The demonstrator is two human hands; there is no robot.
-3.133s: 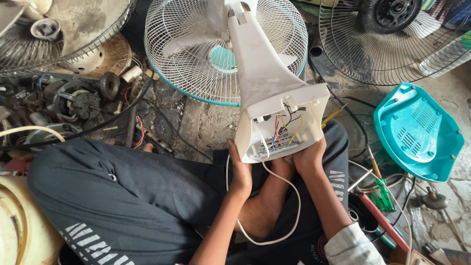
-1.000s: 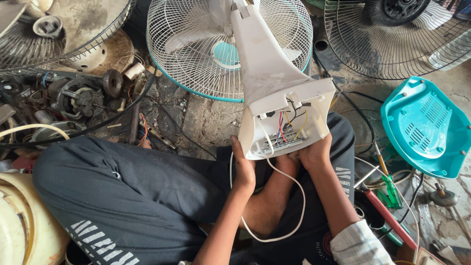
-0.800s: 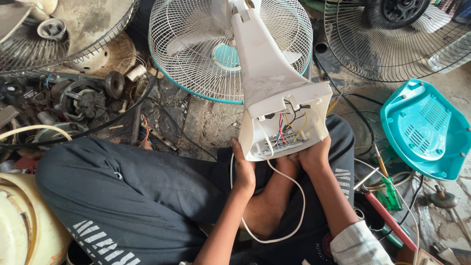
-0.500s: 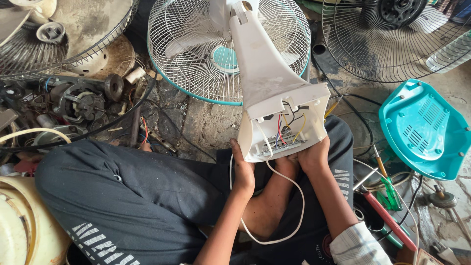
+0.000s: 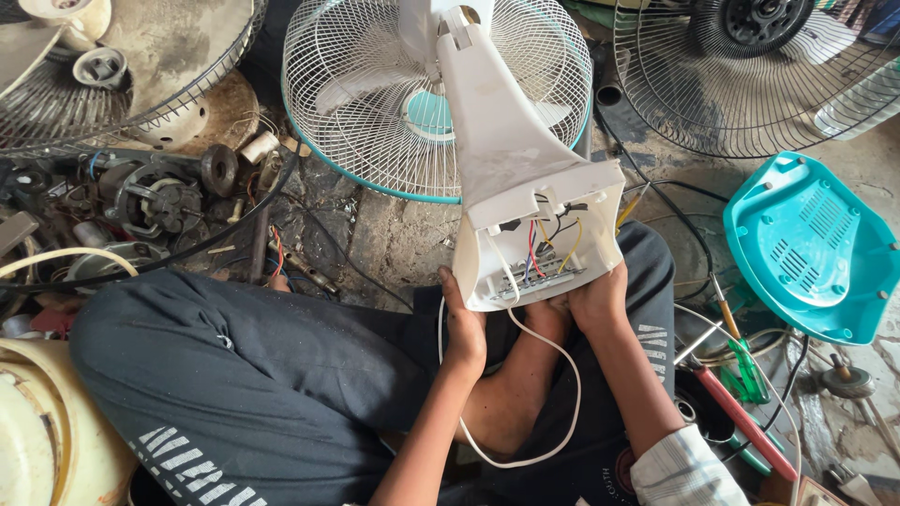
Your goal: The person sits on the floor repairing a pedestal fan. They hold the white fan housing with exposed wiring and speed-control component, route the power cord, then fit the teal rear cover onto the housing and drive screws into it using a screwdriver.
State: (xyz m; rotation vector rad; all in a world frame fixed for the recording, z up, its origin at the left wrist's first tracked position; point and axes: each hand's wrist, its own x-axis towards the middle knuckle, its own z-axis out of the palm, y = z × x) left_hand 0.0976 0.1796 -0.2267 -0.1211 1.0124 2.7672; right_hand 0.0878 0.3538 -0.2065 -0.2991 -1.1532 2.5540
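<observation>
A white table fan lies on its front on the floor, its grille (image 5: 375, 122) ringed in teal. Its white base (image 5: 525, 206) is tipped up toward me with the bottom cover off, showing red, yellow and black wires (image 5: 544, 248) inside. My left hand (image 5: 464, 328) grips the base's lower left edge. My right hand (image 5: 595, 298) holds the lower right edge from beneath. A white power cord (image 5: 544, 412) loops down from the base over my crossed legs in dark trousers.
A teal base cover (image 5: 811, 248) lies at the right. A green-handled screwdriver (image 5: 745, 361) and a red-handled tool (image 5: 741, 422) lie beside my right leg. Fan motors (image 5: 155, 197) and metal parts crowd the left. Wire fan guards sit at top left (image 5: 122, 66) and top right (image 5: 750, 84).
The fan base has stayed in both hands, shifting only slightly with the view. No wire or tool has visibly moved.
</observation>
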